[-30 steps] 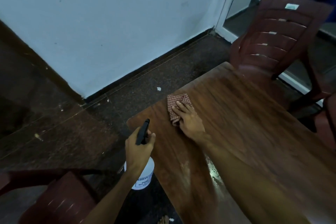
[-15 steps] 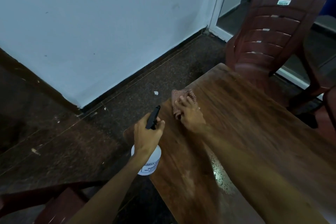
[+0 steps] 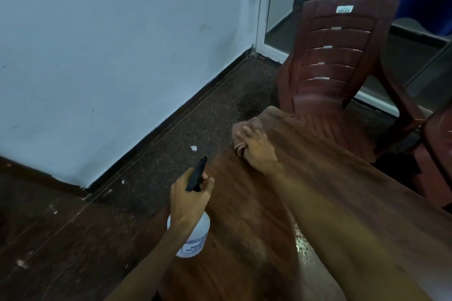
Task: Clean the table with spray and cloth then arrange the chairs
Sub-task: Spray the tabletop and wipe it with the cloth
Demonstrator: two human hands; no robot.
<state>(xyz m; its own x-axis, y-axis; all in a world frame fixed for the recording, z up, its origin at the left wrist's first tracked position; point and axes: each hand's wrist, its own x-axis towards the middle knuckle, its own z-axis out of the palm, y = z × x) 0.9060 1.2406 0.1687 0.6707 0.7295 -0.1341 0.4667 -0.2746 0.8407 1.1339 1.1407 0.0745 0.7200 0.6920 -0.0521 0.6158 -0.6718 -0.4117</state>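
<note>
Since the earlier frame the checked cloth (image 3: 247, 129) has been pushed along the wooden table (image 3: 342, 203) toward its far corner, and the spray bottle (image 3: 194, 232) has been carried forward alongside the near left edge. The cloth is now bunched and blurred under the right hand (image 3: 256, 150), which is pressed flat upon it with the fingers spread and lying over the fabric rather than pinched around it; this looks like a hold chosen so that the palm's weight is passed into the wipe. The cloth's outer edge is seen right at the table's left rim, so the border strip is probably what is being cleaned.

The bottle is clamped in the left hand (image 3: 190, 193), the fingers wrapped round its neck just below the black trigger head, whose nozzle is pointed ahead and upward. It is held off the table's side, over the dark floor, where the tabletop is left free for the cloth and the sprayer is kept ready; whether a finger is on the trigger cannot be told.

A wet, glistening patch (image 3: 302, 242) is seen on the wood beside the right forearm, so more wiping seems to be needed there. A maroon plastic chair (image 3: 335, 61) is standing at the far end, its seat partly hidden behind the corner, and part of a second chair (image 3: 437, 154) is seen at the right edge; neither appears to have been arranged yet.
</note>
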